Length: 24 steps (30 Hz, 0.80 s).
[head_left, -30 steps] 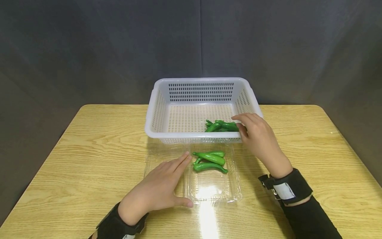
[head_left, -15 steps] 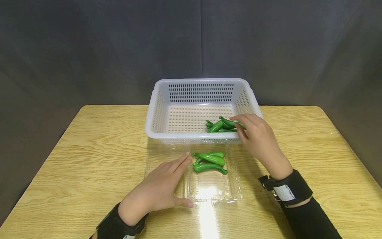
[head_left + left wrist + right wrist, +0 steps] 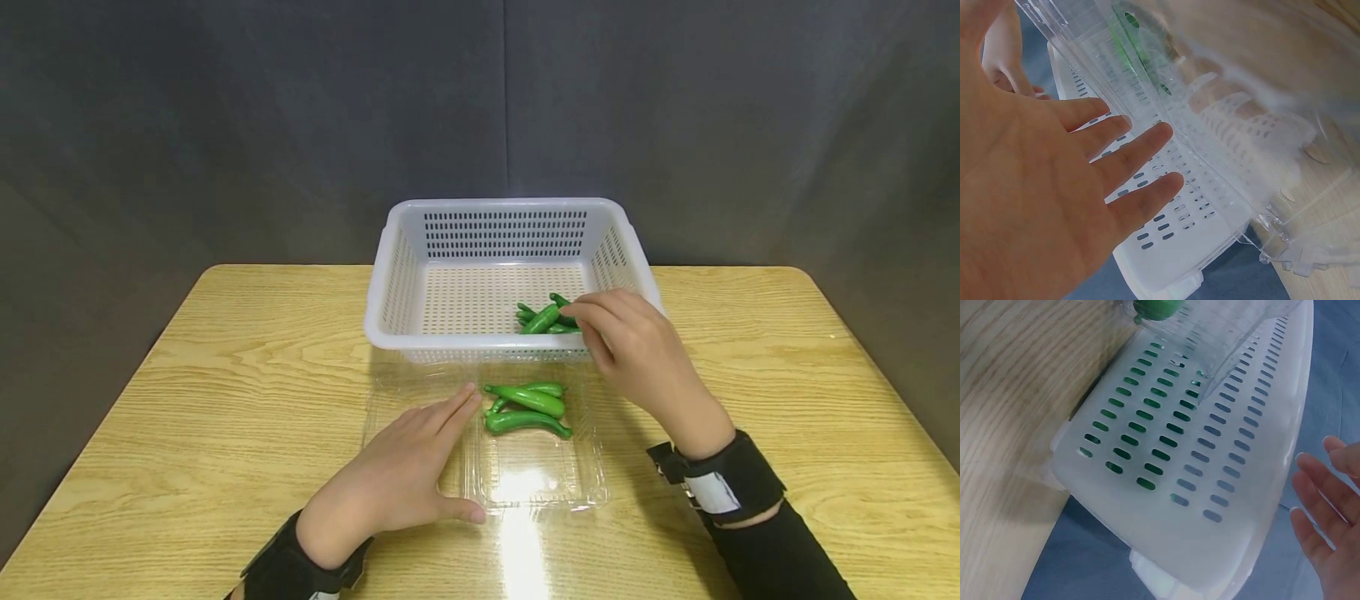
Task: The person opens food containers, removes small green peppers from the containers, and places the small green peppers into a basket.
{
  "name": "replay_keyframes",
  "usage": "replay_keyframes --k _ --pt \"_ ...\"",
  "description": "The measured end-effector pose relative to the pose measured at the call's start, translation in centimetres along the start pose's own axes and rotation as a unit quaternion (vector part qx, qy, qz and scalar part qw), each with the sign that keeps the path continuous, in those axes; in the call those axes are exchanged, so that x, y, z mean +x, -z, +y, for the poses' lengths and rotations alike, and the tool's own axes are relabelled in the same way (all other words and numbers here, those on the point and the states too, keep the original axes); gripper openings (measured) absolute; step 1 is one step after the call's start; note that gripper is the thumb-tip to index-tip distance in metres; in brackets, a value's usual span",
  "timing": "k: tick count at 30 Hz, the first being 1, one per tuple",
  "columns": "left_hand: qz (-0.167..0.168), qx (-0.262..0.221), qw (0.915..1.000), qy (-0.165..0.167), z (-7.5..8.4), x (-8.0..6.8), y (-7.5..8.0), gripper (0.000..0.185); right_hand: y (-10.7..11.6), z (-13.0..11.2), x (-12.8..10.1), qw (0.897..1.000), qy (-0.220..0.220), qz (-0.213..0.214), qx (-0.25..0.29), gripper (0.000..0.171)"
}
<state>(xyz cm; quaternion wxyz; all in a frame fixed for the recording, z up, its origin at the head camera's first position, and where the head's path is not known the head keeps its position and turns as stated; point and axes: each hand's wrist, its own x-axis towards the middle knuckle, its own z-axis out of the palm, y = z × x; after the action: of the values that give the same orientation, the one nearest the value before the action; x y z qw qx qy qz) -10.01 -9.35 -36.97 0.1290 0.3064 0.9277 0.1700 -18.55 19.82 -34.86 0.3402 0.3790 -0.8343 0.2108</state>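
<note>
Glossy wood-grain table (image 3: 225,375), perforated matt white plastic basket (image 3: 378,292), clear shiny plastic tray (image 3: 540,483)

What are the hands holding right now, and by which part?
The right hand pinches a green pepper in the white basket; which part it grips is hidden. The left hand holds nothing, lying flat on the clear tray.
</note>
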Motion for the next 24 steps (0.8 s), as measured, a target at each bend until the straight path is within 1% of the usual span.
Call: replay_keyframes --k 8,13,18,24 --pt "0.005 0.001 1.0 -0.001 0.0 0.0 -0.1 0.119 0.1 -0.8 0.2 0.999 0.04 -0.016 0.007 0.02" --pt "0.012 0.002 0.9999 -0.007 0.1 0.0 -0.1 0.117 0.1 -1.1 0.2 0.998 0.048 -0.025 0.01 0.017" --pt "0.006 0.001 1.0 -0.003 0.1 0.0 0.0 0.117 -0.2 -1.5 0.2 0.997 0.062 -0.034 0.019 0.021" --pt "0.004 -0.001 1.0 -0.001 0.1 0.0 0.0 0.117 -0.4 -2.1 0.3 0.995 0.082 -0.056 0.022 0.018"
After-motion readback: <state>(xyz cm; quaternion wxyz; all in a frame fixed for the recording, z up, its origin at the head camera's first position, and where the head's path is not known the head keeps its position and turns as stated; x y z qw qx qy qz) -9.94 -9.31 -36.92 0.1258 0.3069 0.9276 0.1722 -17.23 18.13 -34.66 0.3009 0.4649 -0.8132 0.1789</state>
